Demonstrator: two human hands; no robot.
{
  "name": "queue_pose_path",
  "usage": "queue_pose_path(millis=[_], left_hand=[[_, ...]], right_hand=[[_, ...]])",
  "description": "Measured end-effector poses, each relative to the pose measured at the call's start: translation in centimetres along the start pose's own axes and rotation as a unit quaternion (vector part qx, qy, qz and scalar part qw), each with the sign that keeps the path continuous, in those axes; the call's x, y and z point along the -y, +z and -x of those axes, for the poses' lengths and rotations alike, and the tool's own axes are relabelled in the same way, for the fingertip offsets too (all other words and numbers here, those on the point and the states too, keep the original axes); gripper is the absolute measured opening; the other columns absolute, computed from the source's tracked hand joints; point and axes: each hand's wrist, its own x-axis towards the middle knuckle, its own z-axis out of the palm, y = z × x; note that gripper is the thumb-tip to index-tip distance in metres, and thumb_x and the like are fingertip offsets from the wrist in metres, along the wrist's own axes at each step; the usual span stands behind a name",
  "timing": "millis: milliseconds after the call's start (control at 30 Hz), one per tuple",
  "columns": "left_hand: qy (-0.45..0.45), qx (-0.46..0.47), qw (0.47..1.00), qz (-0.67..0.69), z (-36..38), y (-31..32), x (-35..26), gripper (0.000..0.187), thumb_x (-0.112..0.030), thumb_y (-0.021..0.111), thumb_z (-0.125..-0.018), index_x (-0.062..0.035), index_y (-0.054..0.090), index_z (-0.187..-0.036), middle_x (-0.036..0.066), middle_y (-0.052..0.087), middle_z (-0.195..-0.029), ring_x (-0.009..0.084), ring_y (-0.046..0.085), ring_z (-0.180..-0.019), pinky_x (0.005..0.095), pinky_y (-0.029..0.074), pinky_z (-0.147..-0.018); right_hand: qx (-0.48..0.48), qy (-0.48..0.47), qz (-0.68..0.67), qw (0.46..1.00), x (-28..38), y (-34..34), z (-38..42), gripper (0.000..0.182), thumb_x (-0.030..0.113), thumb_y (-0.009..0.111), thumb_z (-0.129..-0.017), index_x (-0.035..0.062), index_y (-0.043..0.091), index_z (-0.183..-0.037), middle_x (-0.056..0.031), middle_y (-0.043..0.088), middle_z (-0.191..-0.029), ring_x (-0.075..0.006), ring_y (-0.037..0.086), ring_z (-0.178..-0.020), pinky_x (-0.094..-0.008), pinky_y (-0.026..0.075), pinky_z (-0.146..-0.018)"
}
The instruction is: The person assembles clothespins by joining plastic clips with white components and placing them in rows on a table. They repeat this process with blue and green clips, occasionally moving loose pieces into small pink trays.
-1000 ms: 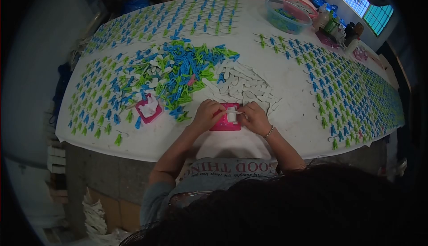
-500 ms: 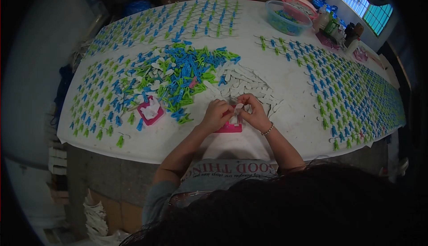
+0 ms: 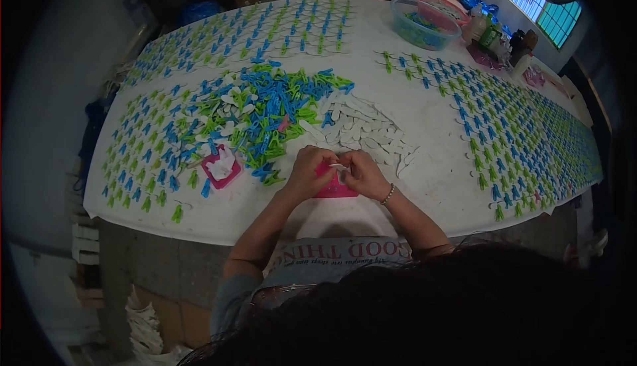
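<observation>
White strip [image 3: 338, 166], pinched in the fingers of the left hand [image 3: 308, 171] and right hand [image 3: 367, 176], sits over the pink block [image 3: 337, 192] at centre. Clip rows [image 3: 483, 183] left and right look done; heaped loose clips [image 3: 279, 94] and pale strips [image 3: 363, 130] don't.

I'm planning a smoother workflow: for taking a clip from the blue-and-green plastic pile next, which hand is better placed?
Probably the left hand: it is nearer the blue-and-green plastic clip pile. The right hand is farther over, below the loose white strips. Both are busy at the pink block.
</observation>
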Motion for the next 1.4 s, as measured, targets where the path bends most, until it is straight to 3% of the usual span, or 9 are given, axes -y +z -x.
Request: queue_pose_path(millis=[167, 467, 733, 867, 933, 1000, 1133, 1233, 1400], left_hand=[[-0.034, 0.016, 0.999, -0.023, 1.0, 0.6, 1.3, 0.026, -0.009, 0.066, -0.069, -0.0093, 0.057, -0.093, 0.004, 0.061, -0.083, 0.0261, 0.054, -0.083, 0.0376, 0.039, -0.078], [-0.037, 0.051, 0.998, -0.001, 1.0, 2.2, 2.2, 0.023, -0.008, 0.067, -0.069, -0.0076, 0.057, -0.090, 0.007, 0.060, -0.085, 0.0273, 0.054, -0.081, 0.0371, 0.042, -0.075], [-0.051, 0.089, 0.995, -0.015, -0.2, 4.3, 2.3, 0.025, -0.008, 0.070, -0.068, -0.0073, 0.056, -0.089, 0.008, 0.060, -0.081, 0.0272, 0.055, -0.078, 0.0377, 0.043, -0.072], [0.008, 0.089, 0.996, 0.029, -0.8, 6.2, 2.9, 0.028, -0.006, 0.071, -0.068, -0.0060, 0.055, -0.091, 0.008, 0.059, -0.081, 0.0256, 0.056, -0.077, 0.0362, 0.045, -0.070], [-0.071, 0.112, 0.982, 0.133, -0.9, 8.1, 5.9, 0.029, -0.005, 0.071, -0.069, -0.0043, 0.055, -0.093, 0.008, 0.058, -0.082, 0.0242, 0.056, -0.077, 0.0357, 0.046, -0.069], [-0.076, 0.071, 0.983, 0.150, -1.8, 7.0, 2.6, 0.029, -0.005, 0.070, -0.069, -0.0041, 0.055, -0.093, 0.008, 0.058, -0.082, 0.0236, 0.056, -0.078, 0.0352, 0.045, -0.069], [-0.024, -0.045, 0.996, 0.078, -2.3, 4.8, 1.9, 0.031, -0.004, 0.070, -0.068, -0.0038, 0.054, -0.095, 0.007, 0.057, -0.083, 0.0224, 0.055, -0.078, 0.0336, 0.045, -0.072], [-0.051, -0.067, 0.995, 0.061, -2.4, 3.0, 1.4, 0.031, -0.003, 0.069, -0.067, -0.0040, 0.054, -0.094, 0.007, 0.056, -0.083, 0.0220, 0.053, -0.078, 0.0327, 0.044, -0.073], [-0.053, -0.107, 0.991, 0.052, -2.0, 1.7, 0.7, 0.031, -0.002, 0.068, -0.066, -0.0036, 0.054, -0.094, 0.007, 0.056, -0.082, 0.0222, 0.053, -0.077, 0.0332, 0.044, -0.072]], right_hand=[[0.026, -0.019, 0.097, 0.995, -0.4, -1.2, 0.6, 0.028, 0.002, 0.061, -0.068, 0.0072, 0.057, -0.095, -0.0073, 0.056, -0.080, -0.0250, 0.053, -0.073, -0.0357, 0.042, -0.068], [-0.002, -0.047, 0.131, 0.990, -0.3, -2.5, 1.1, 0.027, 0.002, 0.060, -0.064, 0.0080, 0.058, -0.091, -0.0079, 0.060, -0.076, -0.0298, 0.056, -0.075, -0.0403, 0.042, -0.070], [-0.032, -0.077, 0.241, 0.967, 1.4, -5.2, 1.5, 0.028, 0.009, 0.062, -0.066, 0.0124, 0.057, -0.093, -0.0058, 0.059, -0.080, -0.0276, 0.055, -0.080, -0.0394, 0.041, -0.073], [-0.013, -0.089, 0.270, 0.959, 1.6, -6.2, 2.0, 0.029, 0.010, 0.062, -0.066, 0.0138, 0.056, -0.094, -0.0042, 0.058, -0.085, -0.0252, 0.054, -0.085, -0.0371, 0.039, -0.075], [-0.015, -0.079, 0.282, 0.956, 2.2, -7.2, 2.3, 0.032, 0.009, 0.063, -0.067, 0.0119, 0.055, -0.098, -0.0053, 0.058, -0.087, -0.0265, 0.054, -0.086, -0.0378, 0.041, -0.076], [-0.002, -0.031, 0.150, 0.988, 1.9, -8.4, 2.6, 0.034, 0.013, 0.067, -0.071, 0.0082, 0.055, -0.103, -0.0092, 0.059, -0.095, -0.0277, 0.055, -0.091, -0.0385, 0.043, -0.081], [-0.103, 0.066, 0.197, 0.973, 0.0, -17.6, 3.1, 0.062, 0.022, 0.070, -0.077, 0.0030, 0.043, -0.130, -0.0169, 0.055, -0.118, -0.0283, 0.055, -0.104, -0.0384, 0.043, -0.091], [-0.207, 0.301, 0.288, 0.885, 0.2, -29.9, 2.6, 0.074, 0.020, 0.063, -0.080, 0.0015, 0.024, -0.142, -0.0210, 0.063, -0.106, -0.0311, 0.063, -0.087, -0.0377, 0.050, -0.076], [-0.259, 0.518, 0.394, 0.713, -0.2, -43.0, 3.0, 0.074, 0.016, 0.055, -0.085, 0.0090, 0.015, -0.147, -0.0221, 0.058, -0.117, -0.0341, 0.060, -0.102, -0.0504, 0.045, -0.086]])
